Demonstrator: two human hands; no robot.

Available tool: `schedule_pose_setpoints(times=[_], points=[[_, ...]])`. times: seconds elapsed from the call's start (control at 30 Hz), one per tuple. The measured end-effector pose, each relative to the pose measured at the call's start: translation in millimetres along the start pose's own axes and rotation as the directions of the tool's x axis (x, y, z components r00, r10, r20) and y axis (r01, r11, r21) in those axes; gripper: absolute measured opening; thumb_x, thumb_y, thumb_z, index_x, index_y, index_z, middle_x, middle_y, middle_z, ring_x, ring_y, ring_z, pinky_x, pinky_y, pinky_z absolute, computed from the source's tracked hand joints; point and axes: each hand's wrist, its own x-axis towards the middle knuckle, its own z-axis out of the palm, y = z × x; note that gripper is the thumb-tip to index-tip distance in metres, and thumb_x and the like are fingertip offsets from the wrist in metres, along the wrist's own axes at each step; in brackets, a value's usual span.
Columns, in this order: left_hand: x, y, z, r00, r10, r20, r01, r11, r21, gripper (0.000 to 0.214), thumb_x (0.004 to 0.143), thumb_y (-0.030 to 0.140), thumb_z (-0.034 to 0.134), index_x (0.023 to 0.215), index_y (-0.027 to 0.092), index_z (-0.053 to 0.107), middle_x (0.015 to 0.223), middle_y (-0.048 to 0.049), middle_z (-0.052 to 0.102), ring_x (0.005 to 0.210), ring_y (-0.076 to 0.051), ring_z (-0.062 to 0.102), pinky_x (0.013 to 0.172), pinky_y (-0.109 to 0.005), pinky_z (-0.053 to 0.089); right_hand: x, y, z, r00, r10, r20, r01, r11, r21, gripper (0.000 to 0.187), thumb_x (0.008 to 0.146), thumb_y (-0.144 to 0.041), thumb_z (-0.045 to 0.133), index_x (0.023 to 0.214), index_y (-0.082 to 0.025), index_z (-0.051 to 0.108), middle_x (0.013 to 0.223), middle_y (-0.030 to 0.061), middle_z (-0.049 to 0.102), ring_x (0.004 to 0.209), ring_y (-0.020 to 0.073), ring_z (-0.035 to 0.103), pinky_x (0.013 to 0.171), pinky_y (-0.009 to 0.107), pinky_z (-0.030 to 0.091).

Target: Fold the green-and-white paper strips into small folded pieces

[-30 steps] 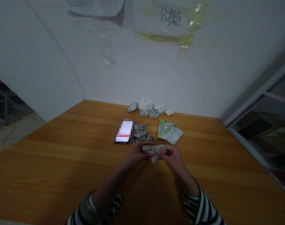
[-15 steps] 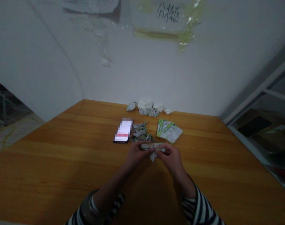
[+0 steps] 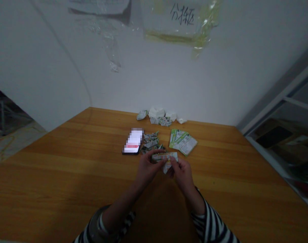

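Grip's tight, left hand [image 3: 147,167] and right hand [image 3: 182,174] pinching a folded paper strip [image 3: 164,157] over a wooden desk [image 3: 68,168] by a white wall [image 3: 42,67].

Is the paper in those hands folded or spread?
Folded: the narrow printed white paper strip between the left hand and right hand is a creased band, a corner hanging below.

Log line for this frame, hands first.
left hand: pinches folded printed paper strip | right hand: pinches same strip | nearby: phone, crumpled paper pieces, green-printed sheets
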Motion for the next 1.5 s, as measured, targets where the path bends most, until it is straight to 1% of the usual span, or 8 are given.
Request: schedule_pose_setpoints(times=[0.27, 0.43, 0.53, 0.77, 1.03, 1.17, 1.27, 1.5], points=[[1, 3, -3.9, 0.994, -0.044, 0.099, 0.058, 0.988, -0.141, 0.058, 0.066, 0.033, 0.079, 0.116, 0.009, 0.062, 0.093, -0.0102, 0.074, 0.073, -0.020, 0.069, 0.063, -0.028, 0.057, -2, -4, -6, 0.998, -0.055, 0.013, 0.056, 0.998, -0.042, 0.053, 0.089, -0.060, 0.040, 0.060, -0.019, 0.057, 0.046, 0.0017, 0.059, 0.038, 0.0140, 0.053, 0.038, 0.024, 0.041], [3, -1, -7.4, 0.987, -0.034, 0.160, 0.051, 0.994, -0.100, 0.058, 0.067, 0.035, 0.077, 0.117, 0.011, 0.062, 0.091, -0.0090, 0.073, 0.066, -0.017, 0.066, 0.059, -0.027, 0.055, 3, -8, -16, 0.995, -0.090, 0.032, 0.091, 0.995, -0.035, 0.028, 0.080, -0.046, 0.064, 0.085, -0.020, 0.058, 0.057, -0.0048, 0.057, 0.040, 0.0087, 0.047, 0.037, 0.019, 0.037], [3, 0, -10.0, 0.964, -0.075, 0.255, 0.093, 0.994, -0.060, 0.046, 0.072, 0.038, 0.073, 0.109, 0.011, 0.067, 0.086, -0.0072, 0.072, 0.065, -0.016, 0.064, 0.057, -0.025, 0.053, 6, -11, -21, 0.989, -0.034, 0.146, 0.029, 0.999, 0.034, 0.036, 0.073, -0.037, 0.074, 0.099, -0.020, 0.057, 0.059, -0.0062, 0.059, 0.037, 0.0067, 0.046, 0.034, 0.016, 0.036], [5, 6, -23.2, 0.897, -0.156, 0.414, 0.157, 0.987, 0.030, 0.035, 0.073, 0.032, 0.072, 0.103, 0.014, 0.072, 0.085, -0.0054, 0.073, 0.072, -0.015, 0.064, 0.063, -0.023, 0.051, 10, -9, -30, 0.976, -0.021, 0.217, -0.004, 0.994, 0.114, 0.020, 0.075, -0.033, 0.071, 0.087, -0.016, 0.071, 0.045, -0.0044, 0.060, 0.033, 0.0078, 0.051, 0.034, 0.016, 0.042], [6, 15, -35.4, 0.842, -0.200, 0.502, 0.235, 0.972, -0.008, 0.039, 0.064, 0.022, 0.079, 0.102, 0.015, 0.073, 0.086, -0.0052, 0.075, 0.080, -0.017, 0.066, 0.075, -0.026, 0.051, 12, -16, -43, 0.947, -0.016, 0.320, -0.037, 0.987, 0.158, 0.015, 0.069, -0.026, 0.077, 0.082, -0.018, 0.075, 0.070, 0.0026, 0.074, 0.057, 0.0142, 0.069, 0.055, 0.024, 0.057], [8, 12, -31.4, 0.902, -0.163, 0.400, 0.155, 0.986, 0.052, 0.025, 0.071, 0.033, 0.074, 0.084, 0.011, 0.074, 0.074, -0.0050, 0.073, 0.067, -0.014, 0.065, 0.066, -0.023, 0.051, 12, -16, -41, 0.930, -0.020, 0.366, -0.034, 0.990, 0.139, 0.020, 0.066, -0.027, 0.080, 0.083, -0.019, 0.074, 0.083, 0.0030, 0.074, 0.072, 0.0171, 0.071, 0.068, 0.028, 0.059], [10, 2, -25.1, 0.957, -0.073, 0.279, 0.066, 0.997, 0.034, 0.025, 0.068, 0.033, 0.076, 0.083, 0.013, 0.069, 0.064, 0.0004, 0.067, 0.055, -0.012, 0.061, 0.051, -0.020, 0.048, 12, -10, -34, 0.950, -0.025, 0.310, 0.005, 0.998, 0.066, 0.016, 0.070, -0.030, 0.077, 0.076, -0.016, 0.072, 0.067, 0.0019, 0.072, 0.060, 0.0155, 0.069, 0.058, 0.025, 0.057], [11, -8, -20.4, 0.961, -0.020, 0.275, -0.025, 0.987, 0.161, 0.022, 0.069, 0.028, 0.074, 0.082, 0.012, 0.073, 0.074, -0.0051, 0.071, 0.064, -0.016, 0.064, 0.060, -0.024, 0.052, 12, 2, -21, 0.990, -0.050, 0.129, 0.037, 0.994, 0.102, 0.024, 0.069, -0.026, 0.077, 0.089, -0.020, 0.065, 0.061, -0.0031, 0.069, 0.048, 0.0141, 0.066, 0.046, 0.021, 0.052]])
